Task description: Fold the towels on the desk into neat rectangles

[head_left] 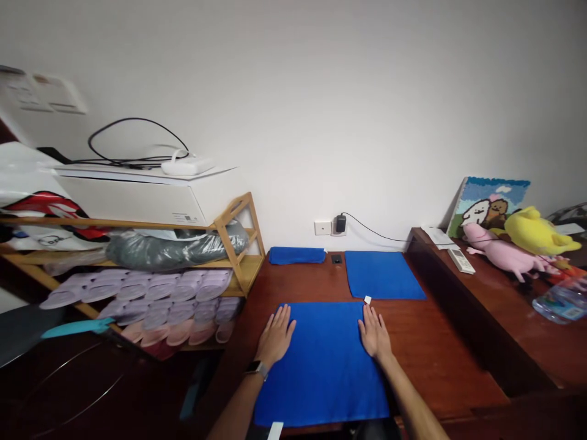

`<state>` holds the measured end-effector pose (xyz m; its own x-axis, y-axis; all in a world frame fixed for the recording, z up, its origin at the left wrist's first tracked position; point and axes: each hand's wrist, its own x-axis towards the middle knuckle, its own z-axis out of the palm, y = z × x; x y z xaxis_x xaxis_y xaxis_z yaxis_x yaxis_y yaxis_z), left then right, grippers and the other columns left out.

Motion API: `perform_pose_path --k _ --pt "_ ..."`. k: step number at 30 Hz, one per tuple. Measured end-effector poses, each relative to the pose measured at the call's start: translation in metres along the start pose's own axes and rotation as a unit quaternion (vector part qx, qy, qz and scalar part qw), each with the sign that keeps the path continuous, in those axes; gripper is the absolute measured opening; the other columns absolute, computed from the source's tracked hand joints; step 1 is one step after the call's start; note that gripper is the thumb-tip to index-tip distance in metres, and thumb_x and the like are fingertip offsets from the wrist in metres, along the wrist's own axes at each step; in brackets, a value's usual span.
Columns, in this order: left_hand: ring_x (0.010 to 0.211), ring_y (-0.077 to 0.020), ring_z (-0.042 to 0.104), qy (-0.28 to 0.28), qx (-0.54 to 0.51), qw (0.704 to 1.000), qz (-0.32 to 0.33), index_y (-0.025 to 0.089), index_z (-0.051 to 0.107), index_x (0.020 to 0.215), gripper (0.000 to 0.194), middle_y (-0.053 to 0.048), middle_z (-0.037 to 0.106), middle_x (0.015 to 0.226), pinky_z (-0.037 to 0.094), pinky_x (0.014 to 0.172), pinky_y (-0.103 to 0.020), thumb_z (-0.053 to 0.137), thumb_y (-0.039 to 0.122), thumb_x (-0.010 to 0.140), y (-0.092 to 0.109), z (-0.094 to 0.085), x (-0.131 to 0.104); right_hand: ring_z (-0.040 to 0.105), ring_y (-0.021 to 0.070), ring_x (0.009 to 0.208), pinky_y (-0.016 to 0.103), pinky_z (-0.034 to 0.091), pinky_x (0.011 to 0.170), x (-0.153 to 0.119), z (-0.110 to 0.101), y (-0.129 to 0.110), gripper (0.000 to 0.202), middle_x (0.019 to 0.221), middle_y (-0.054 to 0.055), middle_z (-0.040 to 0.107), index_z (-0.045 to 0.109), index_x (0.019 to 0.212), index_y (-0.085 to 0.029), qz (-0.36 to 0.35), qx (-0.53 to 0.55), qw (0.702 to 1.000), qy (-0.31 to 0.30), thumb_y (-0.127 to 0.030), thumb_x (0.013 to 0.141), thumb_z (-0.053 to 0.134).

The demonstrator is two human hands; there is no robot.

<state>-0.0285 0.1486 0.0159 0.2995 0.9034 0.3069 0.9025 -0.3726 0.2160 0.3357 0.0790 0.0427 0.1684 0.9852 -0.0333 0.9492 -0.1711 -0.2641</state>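
Observation:
A blue cloth (323,366) lies spread out flat on the brown table (440,366), with white tags at its upper right and lower left corners. On its upper left edge rests my left hand (276,335), flat, with the fingers stretched forward. My right hand (375,332) lies flat at the upper right edge of the same cloth, fingers extended. Behind, to the right, is a smaller blue cloth (383,275) lying flat. Against the wall sits a narrow folded blue cloth (296,255). Neither hand grips anything.
At the left, a wooden rack (247,269) holds slippers (160,286), a wrapped grey bundle (169,249) and a white box (137,198). On the right surface are a remote (461,261), a pink plush (502,249), a yellow plush (536,232) and a bottle (560,302).

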Motion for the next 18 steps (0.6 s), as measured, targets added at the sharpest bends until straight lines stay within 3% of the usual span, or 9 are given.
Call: perform_pose_path --k 3,5,9,13,15,18 --pt "0.152 -0.029 0.049 0.006 -0.019 1.0 -0.009 0.017 0.045 0.162 0.063 -0.015 0.054 0.162 0.042 0.125 -0.052 0.027 0.048 0.11 -0.012 -0.011 -0.007 0.016 0.0221 0.165 0.044 0.013 0.134 -0.005 -0.009 -0.001 0.071 0.176 0.006 0.02 0.02 0.169 -0.012 0.01 -0.008 1.0 -0.009 -0.048 0.108 0.014" --pt "0.151 -0.0278 0.051 0.026 -0.027 0.999 -0.025 0.016 0.045 0.162 0.063 -0.015 0.055 0.161 0.044 0.124 -0.051 0.026 0.047 0.11 -0.018 -0.016 -0.024 0.017 0.0242 0.165 0.046 0.014 0.134 -0.017 -0.01 -0.008 0.071 0.176 0.008 0.021 0.022 0.168 -0.009 0.018 -0.011 1.0 0.016 -0.047 0.109 0.014" --pt "0.15 -0.0287 0.052 0.081 -0.012 0.994 -0.069 0.016 0.048 0.159 0.063 -0.013 0.058 0.16 0.045 0.124 -0.053 0.024 0.047 0.109 -0.042 -0.024 -0.09 0.016 0.0237 0.165 0.046 0.015 0.134 -0.066 0.003 -0.015 0.069 0.176 0.005 0.021 0.026 0.169 -0.016 -0.05 0.004 0.996 0.08 -0.05 0.11 0.014" --pt "0.15 -0.0296 0.052 0.082 0.022 0.994 -0.064 0.021 0.053 0.156 0.061 -0.01 0.061 0.158 0.044 0.124 -0.057 0.027 0.046 0.108 -0.054 -0.035 -0.15 0.019 0.0239 0.164 0.046 0.018 0.134 -0.111 0.015 -0.01 0.07 0.175 0.004 0.025 0.027 0.169 -0.017 -0.086 0.005 0.996 0.024 -0.054 0.109 0.018" --pt "0.151 -0.0294 0.05 0.073 0.029 0.995 -0.055 0.02 0.057 0.153 0.06 -0.011 0.06 0.159 0.042 0.126 -0.055 0.028 0.046 0.107 -0.047 -0.042 -0.159 0.02 0.0241 0.164 0.046 0.018 0.134 -0.121 0.013 -0.009 0.071 0.175 0.006 0.025 0.027 0.168 -0.015 -0.079 -0.003 0.997 0.009 -0.053 0.109 0.019" --pt "0.149 -0.0295 0.053 0.079 0.033 0.994 -0.072 0.018 0.061 0.15 0.06 -0.013 0.061 0.157 0.043 0.125 -0.054 0.029 0.046 0.108 -0.034 -0.05 -0.155 0.021 0.0232 0.164 0.044 0.018 0.134 -0.123 0.005 -0.012 0.071 0.175 0.007 0.025 0.028 0.168 -0.013 -0.07 -0.012 0.997 0.007 -0.051 0.109 0.02"
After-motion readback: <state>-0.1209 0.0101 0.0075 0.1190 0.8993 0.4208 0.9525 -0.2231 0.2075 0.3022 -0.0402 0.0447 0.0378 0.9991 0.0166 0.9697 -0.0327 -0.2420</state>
